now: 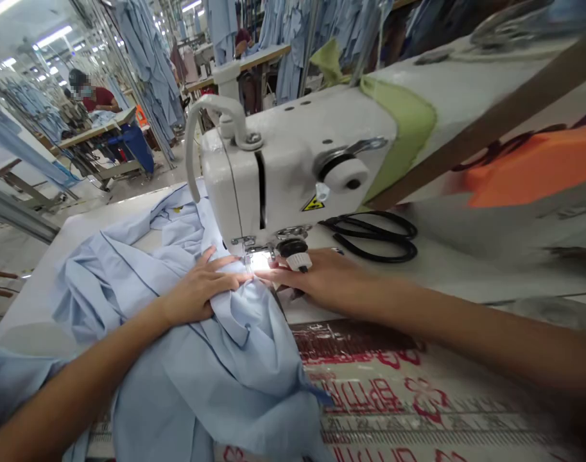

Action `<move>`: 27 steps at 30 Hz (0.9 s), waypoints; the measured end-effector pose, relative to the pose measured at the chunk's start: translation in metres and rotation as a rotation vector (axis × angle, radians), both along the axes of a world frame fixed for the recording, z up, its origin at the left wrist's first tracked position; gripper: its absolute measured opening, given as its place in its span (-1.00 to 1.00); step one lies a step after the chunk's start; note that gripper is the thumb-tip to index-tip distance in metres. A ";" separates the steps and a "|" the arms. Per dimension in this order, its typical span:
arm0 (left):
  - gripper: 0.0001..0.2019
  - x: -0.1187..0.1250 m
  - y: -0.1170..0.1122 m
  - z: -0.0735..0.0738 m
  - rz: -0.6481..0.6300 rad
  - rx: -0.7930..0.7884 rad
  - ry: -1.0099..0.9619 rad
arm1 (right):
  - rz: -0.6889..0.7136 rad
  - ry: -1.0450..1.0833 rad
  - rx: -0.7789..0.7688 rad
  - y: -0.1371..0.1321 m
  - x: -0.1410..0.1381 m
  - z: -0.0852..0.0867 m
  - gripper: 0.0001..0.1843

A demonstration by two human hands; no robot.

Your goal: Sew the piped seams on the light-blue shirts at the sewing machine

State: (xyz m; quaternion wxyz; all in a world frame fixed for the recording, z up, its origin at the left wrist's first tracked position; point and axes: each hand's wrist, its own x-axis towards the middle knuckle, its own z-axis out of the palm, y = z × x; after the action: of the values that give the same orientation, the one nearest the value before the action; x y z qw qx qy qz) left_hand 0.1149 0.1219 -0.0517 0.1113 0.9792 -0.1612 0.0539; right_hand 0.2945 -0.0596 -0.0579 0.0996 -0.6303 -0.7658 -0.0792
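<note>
A light-blue garment [235, 372] lies bunched over the sewing machine bed and hangs toward me at the front. My left hand [201, 285] rests flat on the cloth, fingers spread, with its fingertips just left of the lit needle area. From the other side, my right hand [312, 276] reaches in with a finger stretched out to the cloth's edge beside the presser foot. A thread-tension dial and the machine head hide part of that hand. The white sewing machine [283, 173] stands over both hands, its lamp glaring on the needle, which I cannot make out.
Black cable [379, 237] lies coiled behind my right forearm. An orange object [538, 163] sits at the right, blurred. Printed ruler markings [393, 417] run along the table's front. Farther back, a person [97, 99] works at another table, among hanging blue garments [148, 64].
</note>
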 end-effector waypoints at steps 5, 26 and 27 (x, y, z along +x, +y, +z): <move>-0.95 -0.002 -0.025 0.005 0.110 -0.145 -0.190 | 0.249 0.462 0.002 -0.045 -0.043 0.014 -0.67; -0.89 -0.034 -0.100 0.017 0.053 0.348 -0.123 | 0.397 0.326 0.217 -0.071 -0.120 -0.010 -0.79; -0.88 -0.034 -0.101 0.011 0.133 0.295 -0.126 | 0.410 0.354 0.197 -0.073 -0.116 -0.003 -0.78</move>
State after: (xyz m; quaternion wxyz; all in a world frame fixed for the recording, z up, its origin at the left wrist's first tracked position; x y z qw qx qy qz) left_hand 0.0806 0.0212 -0.0404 -0.0479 0.9880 -0.1090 0.0983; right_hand 0.1788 -0.1330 -0.0612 0.3063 -0.4538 -0.8366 -0.0199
